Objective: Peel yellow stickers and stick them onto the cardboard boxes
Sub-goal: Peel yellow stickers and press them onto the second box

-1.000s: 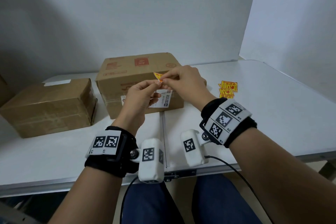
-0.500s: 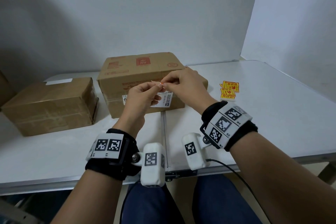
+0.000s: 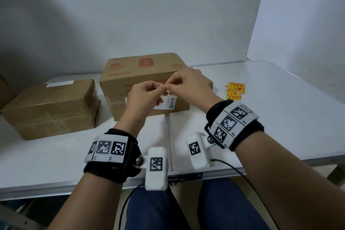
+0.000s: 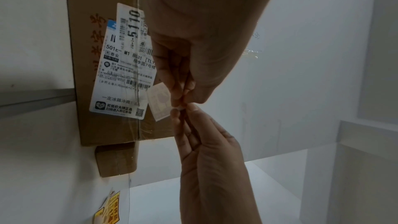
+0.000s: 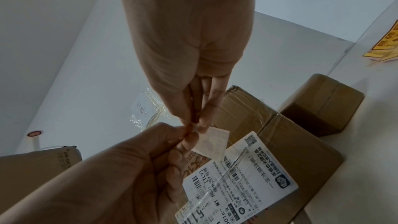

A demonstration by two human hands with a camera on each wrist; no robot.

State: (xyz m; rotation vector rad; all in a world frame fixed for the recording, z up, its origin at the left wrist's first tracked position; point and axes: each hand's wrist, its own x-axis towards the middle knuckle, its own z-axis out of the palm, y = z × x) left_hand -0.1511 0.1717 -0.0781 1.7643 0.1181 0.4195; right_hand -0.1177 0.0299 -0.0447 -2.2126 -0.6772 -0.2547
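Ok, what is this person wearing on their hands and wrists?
Bare hands, no sleeves. The left wrist and right wrist each carry a black strap with white panels of black square-code markers, plus a white rounded camera pod with a marker. Black cables trail below the table edge.

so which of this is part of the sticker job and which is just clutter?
Job:
sticker, pinched by left hand and right hand
sticker pile
big box
small box

Clutter:
shipping label
plastic bag
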